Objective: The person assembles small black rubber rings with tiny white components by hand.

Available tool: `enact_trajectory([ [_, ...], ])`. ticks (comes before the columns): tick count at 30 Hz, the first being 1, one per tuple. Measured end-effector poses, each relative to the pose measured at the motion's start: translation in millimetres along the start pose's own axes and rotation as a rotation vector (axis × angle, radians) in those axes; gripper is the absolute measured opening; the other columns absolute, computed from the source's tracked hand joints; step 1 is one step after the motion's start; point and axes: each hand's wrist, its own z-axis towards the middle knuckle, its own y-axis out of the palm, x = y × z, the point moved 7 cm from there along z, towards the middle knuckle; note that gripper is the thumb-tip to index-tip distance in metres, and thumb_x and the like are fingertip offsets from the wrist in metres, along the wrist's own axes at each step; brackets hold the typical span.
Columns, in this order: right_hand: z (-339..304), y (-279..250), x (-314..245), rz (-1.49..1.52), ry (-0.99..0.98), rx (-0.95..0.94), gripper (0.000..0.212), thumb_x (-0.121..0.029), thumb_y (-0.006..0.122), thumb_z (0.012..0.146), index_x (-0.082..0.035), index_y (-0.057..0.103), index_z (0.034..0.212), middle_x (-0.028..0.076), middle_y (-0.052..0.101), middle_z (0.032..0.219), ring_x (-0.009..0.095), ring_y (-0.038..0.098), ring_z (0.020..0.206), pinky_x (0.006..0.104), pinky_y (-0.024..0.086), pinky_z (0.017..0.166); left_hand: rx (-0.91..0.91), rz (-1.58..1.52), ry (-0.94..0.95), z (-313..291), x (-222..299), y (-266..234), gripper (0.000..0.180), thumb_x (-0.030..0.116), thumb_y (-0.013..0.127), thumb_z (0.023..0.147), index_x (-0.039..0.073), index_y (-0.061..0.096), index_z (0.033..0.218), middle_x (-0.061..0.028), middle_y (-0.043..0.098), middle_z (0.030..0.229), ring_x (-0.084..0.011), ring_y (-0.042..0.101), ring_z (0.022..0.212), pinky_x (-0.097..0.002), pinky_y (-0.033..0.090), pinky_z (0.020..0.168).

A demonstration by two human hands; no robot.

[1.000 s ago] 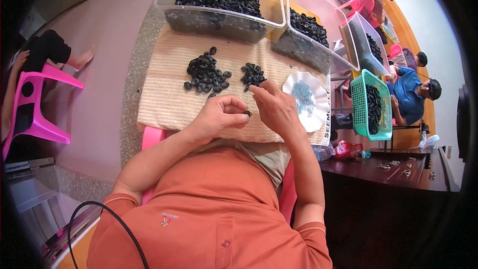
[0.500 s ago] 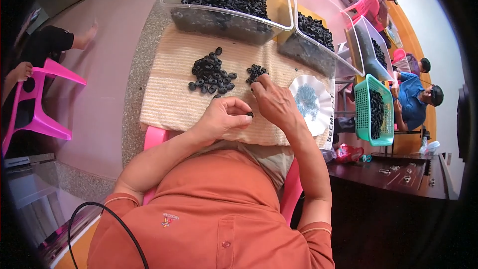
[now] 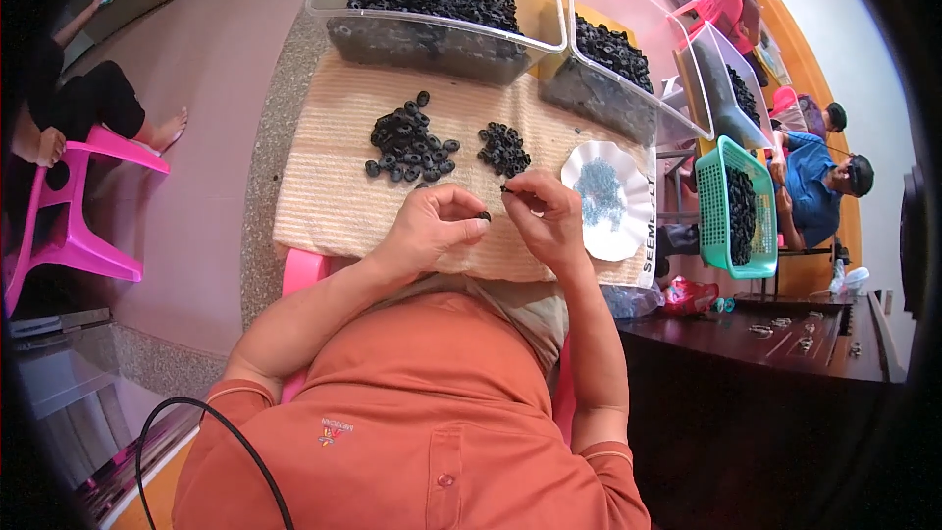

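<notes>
Over the near part of a striped towel (image 3: 329, 177), my left hand (image 3: 432, 228) pinches a small black oval part (image 3: 484, 216) between thumb and forefinger. To its right, my right hand (image 3: 548, 221) grips a tiny black piece (image 3: 505, 188) at its fingertips. The two hands are close but apart. Just beyond my left hand lies a loose pile of black oval parts with holes (image 3: 407, 145). A smaller heap of little black pieces (image 3: 503, 149) sits beyond my right hand. At the right, a white scalloped plate (image 3: 638, 221) bears many tiny bluish clear bits (image 3: 601, 191).
Two clear plastic bins (image 3: 442, 47) (image 3: 599, 93) of black parts stand along the towel's far edge. A green basket (image 3: 713, 221) holds more at the right. A pink stool (image 3: 83, 221) and a seated person are at the left; other people sit at the far right.
My right hand has drawn back from the small heap toward my left hand, carrying a tiny black piece. My left hand keeps its pinch. The person at the left has raised an arm.
</notes>
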Motion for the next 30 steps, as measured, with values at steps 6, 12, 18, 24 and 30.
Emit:
enact_trajectory([
  [6, -19, 5, 15, 0.197, 0.022, 0.012, 0.02, 0.01, 0.071, 0.09, 0.002, 0.072, 0.108, 0.009, 0.069, 0.103, 0.013, 0.066, 0.092, 0.0261, 0.056, 0.076, -0.004, -0.012, 0.026, 1, -1, 0, 0.018, 0.004, 0.077, 0.091, 0.002, 0.068, 0.106, -0.0036, 0.071, 0.095, -0.0104, 0.068, 0.086, -0.0271, 0.058, 0.08],
  [12, -25, 10, -4, 0.206, -0.032, 0.03, 0.017, 0.005, 0.074, 0.088, 0.0, 0.073, 0.105, 0.01, 0.07, 0.102, 0.014, 0.069, 0.086, 0.0251, 0.055, 0.074, -0.003, 0.062, 0.077, 0, 2, 1, 0.018, 0.005, 0.078, 0.09, 0.001, 0.069, 0.106, -0.0028, 0.072, 0.094, -0.0097, 0.068, 0.086, -0.0257, 0.057, 0.08],
  [18, -30, 13, -3, 0.202, -0.004, 0.049, 0.018, 0.006, 0.076, 0.086, 0.001, 0.072, 0.103, 0.011, 0.072, 0.101, 0.015, 0.071, 0.091, 0.0257, 0.058, 0.077, 0.012, 0.063, 0.105, 1, 3, 1, 0.019, 0.003, 0.078, 0.09, 0.0, 0.07, 0.107, -0.0026, 0.072, 0.096, -0.0086, 0.067, 0.087, -0.0247, 0.056, 0.081],
  [24, -32, 12, 3, 0.22, 0.008, 0.034, 0.017, 0.007, 0.077, 0.084, 0.001, 0.072, 0.099, 0.011, 0.072, 0.1, 0.015, 0.07, 0.089, 0.0255, 0.057, 0.075, 0.02, 0.104, 0.121, 1, 1, 1, 0.018, 0.002, 0.078, 0.09, 0.0, 0.071, 0.106, -0.0025, 0.073, 0.097, -0.0078, 0.067, 0.088, -0.0243, 0.056, 0.081],
  [30, -34, 11, 3, 0.251, -0.017, 0.06, 0.016, 0.007, 0.077, 0.084, 0.001, 0.072, 0.099, 0.01, 0.072, 0.098, 0.014, 0.07, 0.087, 0.0251, 0.056, 0.073, 0.017, 0.143, 0.143, -2, 5, 3, 0.013, 0.002, 0.074, 0.091, -0.001, 0.073, 0.104, -0.0006, 0.073, 0.095, -0.0058, 0.065, 0.088, -0.0241, 0.054, 0.08],
])
